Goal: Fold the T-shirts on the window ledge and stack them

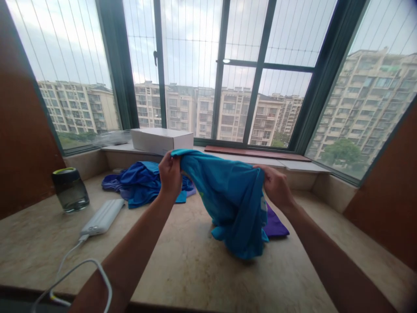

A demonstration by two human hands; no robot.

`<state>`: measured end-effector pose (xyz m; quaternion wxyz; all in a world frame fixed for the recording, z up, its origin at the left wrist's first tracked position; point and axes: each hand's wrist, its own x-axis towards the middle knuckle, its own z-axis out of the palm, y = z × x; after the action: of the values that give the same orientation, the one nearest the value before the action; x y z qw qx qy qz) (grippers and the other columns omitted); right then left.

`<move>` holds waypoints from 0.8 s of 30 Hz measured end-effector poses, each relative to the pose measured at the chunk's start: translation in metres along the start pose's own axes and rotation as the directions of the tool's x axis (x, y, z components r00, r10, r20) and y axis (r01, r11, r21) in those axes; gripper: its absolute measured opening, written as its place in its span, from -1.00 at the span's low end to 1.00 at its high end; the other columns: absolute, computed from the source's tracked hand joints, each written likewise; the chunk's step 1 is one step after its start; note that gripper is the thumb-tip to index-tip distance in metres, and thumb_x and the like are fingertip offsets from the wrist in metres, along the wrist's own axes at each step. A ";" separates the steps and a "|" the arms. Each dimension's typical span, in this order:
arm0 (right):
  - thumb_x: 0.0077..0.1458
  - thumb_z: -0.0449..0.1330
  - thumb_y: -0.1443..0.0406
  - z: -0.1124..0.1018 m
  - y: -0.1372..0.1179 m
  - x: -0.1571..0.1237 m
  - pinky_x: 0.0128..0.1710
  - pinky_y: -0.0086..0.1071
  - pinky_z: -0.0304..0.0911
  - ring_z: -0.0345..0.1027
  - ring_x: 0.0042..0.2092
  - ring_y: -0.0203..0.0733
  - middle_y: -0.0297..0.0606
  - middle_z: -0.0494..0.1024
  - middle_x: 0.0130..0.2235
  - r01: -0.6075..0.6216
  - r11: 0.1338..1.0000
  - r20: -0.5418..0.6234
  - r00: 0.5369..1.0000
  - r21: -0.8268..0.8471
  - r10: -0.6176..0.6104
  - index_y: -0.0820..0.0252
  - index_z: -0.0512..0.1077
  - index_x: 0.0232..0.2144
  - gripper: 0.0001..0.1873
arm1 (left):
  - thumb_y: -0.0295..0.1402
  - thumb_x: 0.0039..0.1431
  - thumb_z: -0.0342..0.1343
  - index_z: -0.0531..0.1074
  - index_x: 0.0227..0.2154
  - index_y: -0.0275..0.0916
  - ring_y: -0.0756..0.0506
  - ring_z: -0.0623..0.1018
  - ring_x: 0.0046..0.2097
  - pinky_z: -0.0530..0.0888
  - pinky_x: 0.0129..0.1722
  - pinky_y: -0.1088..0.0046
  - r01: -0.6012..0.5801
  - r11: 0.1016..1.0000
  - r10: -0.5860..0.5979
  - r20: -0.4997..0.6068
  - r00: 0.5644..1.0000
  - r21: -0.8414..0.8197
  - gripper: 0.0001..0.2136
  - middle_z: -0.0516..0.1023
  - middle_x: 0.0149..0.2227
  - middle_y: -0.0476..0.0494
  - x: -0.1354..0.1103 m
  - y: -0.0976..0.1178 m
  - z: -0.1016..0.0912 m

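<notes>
I hold a turquoise garment [231, 200] up over a marble sill [182, 265]. My left hand [170, 174] is closed on its upper left edge. My right hand [276, 186] is closed on its upper right edge. The cloth hangs between them and its lower part rests bunched on the sill. A purple cloth [275, 226] lies under and behind it on the right.
A heap of blue and purple clothes [143, 182] lies at the back left. A white box [161, 139] sits on the window ledge. A dark glass jar [70, 189] and a white power bank [102, 217] with its cable [74, 274] are on the left.
</notes>
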<state>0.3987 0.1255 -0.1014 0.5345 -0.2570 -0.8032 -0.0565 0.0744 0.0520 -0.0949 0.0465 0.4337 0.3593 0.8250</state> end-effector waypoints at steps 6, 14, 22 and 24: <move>0.29 0.02 0.31 0.003 -0.055 0.094 -0.20 -0.33 0.35 0.48 -0.25 -0.17 -0.31 0.61 -0.20 -0.005 0.953 -0.248 0.965 0.302 0.084 0.12 0.49 -0.03 -0.70 | -0.13 0.11 0.33 0.51 -0.18 -0.17 -0.15 0.61 -0.20 0.56 -0.18 0.31 0.025 1.000 -0.024 0.426 0.905 0.005 -0.70 0.60 -0.29 -0.09 -0.003 0.035 0.028; 0.27 0.10 0.36 0.046 -0.029 0.015 0.17 -0.26 0.26 0.46 0.11 -0.08 -0.15 0.61 0.05 -0.120 0.992 0.525 0.841 -0.046 0.126 0.07 0.49 0.09 -0.62 | -0.31 -0.10 0.38 0.56 -0.26 -0.30 -0.32 0.62 -0.11 0.59 -0.08 0.08 0.299 0.884 -0.398 0.245 0.884 0.359 -0.69 0.65 -0.28 -0.20 -0.028 -0.037 0.011; 0.10 0.34 0.15 0.049 0.069 -0.126 -0.04 0.01 0.41 0.55 0.01 0.25 0.21 0.61 -0.01 -0.381 0.740 0.465 0.595 -0.555 0.655 0.27 0.60 -0.06 -0.59 | -0.35 0.34 0.04 0.10 0.31 -0.27 -0.41 0.05 0.44 0.08 0.34 -0.22 0.400 0.831 -0.243 -0.394 0.886 0.387 -0.48 0.06 0.42 -0.41 0.083 -0.045 -0.070; 0.18 0.26 0.20 0.055 0.077 -0.140 -0.02 0.03 0.40 0.54 0.02 0.22 0.17 0.59 0.05 -0.426 0.714 0.407 0.609 -0.556 0.681 0.19 0.62 -0.08 -0.70 | -0.38 0.19 0.18 0.09 0.31 -0.37 -0.48 -0.04 0.45 -0.05 0.37 -0.24 0.392 0.811 -0.257 -0.337 0.906 0.435 -0.34 0.00 0.43 -0.53 0.062 -0.057 -0.070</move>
<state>0.4313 0.1625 -0.2632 0.1840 -0.6068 -0.7726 0.0332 -0.0300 0.0794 -0.1140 0.0278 0.2496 0.6297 0.7351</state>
